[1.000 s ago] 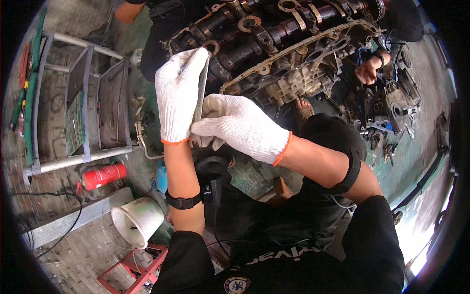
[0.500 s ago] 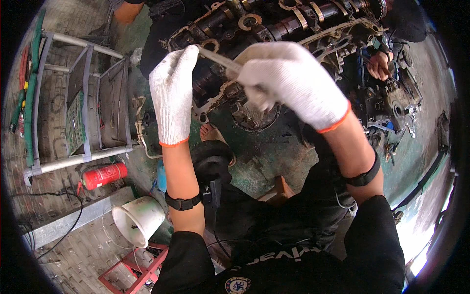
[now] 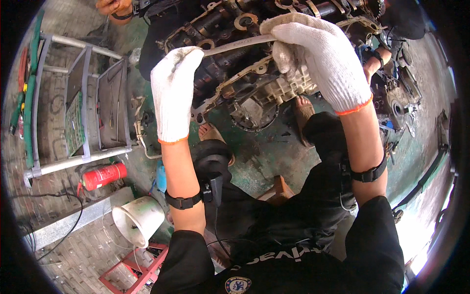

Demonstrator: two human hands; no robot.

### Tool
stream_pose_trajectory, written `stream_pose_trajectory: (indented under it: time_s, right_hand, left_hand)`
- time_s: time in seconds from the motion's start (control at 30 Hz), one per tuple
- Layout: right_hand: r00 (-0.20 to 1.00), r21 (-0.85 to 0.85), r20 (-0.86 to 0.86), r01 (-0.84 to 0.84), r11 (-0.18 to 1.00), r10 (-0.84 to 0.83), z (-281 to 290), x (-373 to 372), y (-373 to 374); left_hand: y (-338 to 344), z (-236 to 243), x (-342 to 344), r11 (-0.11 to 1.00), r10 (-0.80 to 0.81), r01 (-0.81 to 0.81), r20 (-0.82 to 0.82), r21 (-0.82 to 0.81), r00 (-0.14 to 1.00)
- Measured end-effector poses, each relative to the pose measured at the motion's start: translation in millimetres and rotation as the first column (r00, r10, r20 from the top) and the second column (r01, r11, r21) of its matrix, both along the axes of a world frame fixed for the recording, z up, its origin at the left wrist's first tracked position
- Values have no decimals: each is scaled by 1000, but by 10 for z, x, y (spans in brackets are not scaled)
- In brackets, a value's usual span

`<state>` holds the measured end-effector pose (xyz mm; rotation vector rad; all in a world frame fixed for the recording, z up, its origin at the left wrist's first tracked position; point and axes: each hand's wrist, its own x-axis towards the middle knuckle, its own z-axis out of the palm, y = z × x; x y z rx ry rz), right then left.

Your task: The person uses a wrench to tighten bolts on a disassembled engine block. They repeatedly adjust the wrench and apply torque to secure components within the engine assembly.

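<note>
A long, slim, light-grey bar (image 3: 238, 45) with markings stretches between my gloved hands, looking like the shank of a wrench; both its ends are hidden. White-gloved, my left hand (image 3: 175, 81) pinches one end between thumb and fingers. My right hand (image 3: 320, 56), in a matching glove, is closed round the other end. Beneath and beyond them lies a dark, oily engine (image 3: 235, 73) with its camshafts exposed. The bar passes over the engine's near side; whether it touches is not clear.
Another person's hand (image 3: 115, 7) shows at the top left, and another person's forearm (image 3: 378, 63) at the right near engine parts (image 3: 399, 105). Left are a metal rack (image 3: 81, 166), a red fire extinguisher (image 3: 104, 176), a white bucket (image 3: 155, 215) and a red frame (image 3: 115, 281).
My right hand has moved right and away from me, so more of the bar shows between my hands. My left hand has barely shifted. The person's hand at top left has come further into view.
</note>
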<state>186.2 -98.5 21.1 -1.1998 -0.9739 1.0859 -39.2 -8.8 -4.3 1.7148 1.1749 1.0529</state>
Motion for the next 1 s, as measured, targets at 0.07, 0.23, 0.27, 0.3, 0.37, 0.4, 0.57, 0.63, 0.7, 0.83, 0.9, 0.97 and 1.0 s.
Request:
stream_pose_trajectory:
  time_s: [0.07,0.23,0.27,0.3,0.37,0.4,0.57,0.63,0.7,0.83,0.9,0.97,1.0]
  right_hand:
    - [1000,-10,1,21,1000,-21,13,4,8]
    - [980,-108,189,-35,994,55,102,57,-7]
    - [975,-118,156,-144,983,161,118,69,-24]
    - [960,-161,137,-221,962,244,123,68,-41]
    - [943,-209,99,-292,933,317,104,20,-48]
    - [913,-181,-45,-406,896,405,101,3,-73]
    - [805,-201,-331,-570,797,492,-89,-499,-43]
    - [803,-163,-404,-535,829,438,-199,-859,-43]
    - [829,-214,-444,-466,859,340,-259,-1080,-64]
    - [779,-85,-520,-455,887,350,-296,-1129,-89]
    - [791,-95,-460,-495,864,403,-244,-1082,-92]
    - [740,-51,-443,-584,810,506,-176,-991,-99]
    - [772,-108,-419,-566,818,479,-141,-955,-93]
  left_hand:
    - [5,7,-10,1000,-1,1,-8,-15,1000]
    - [25,9,-21,1000,5,-5,-41,-22,999]
    - [28,6,-20,1000,1,-2,-34,-31,999]
    - [29,6,-19,999,-1,0,-26,-39,1000]
    - [27,9,-17,999,-7,6,-16,-44,1000]
    - [22,15,-18,999,-11,11,-14,-41,1000]
    - [-18,61,-5,999,-22,19,-59,-37,998]
    - [-31,77,10,999,-18,19,-30,36,999]
    - [-38,92,24,1000,22,-22,-72,0,997]
    - [-49,132,2,997,62,-63,-37,-37,997]
    - [-55,156,-31,994,80,-77,39,-74,996]
    - [-60,171,-61,995,78,-78,9,-67,997]
    - [-59,173,-70,995,94,-94,-15,-40,995]
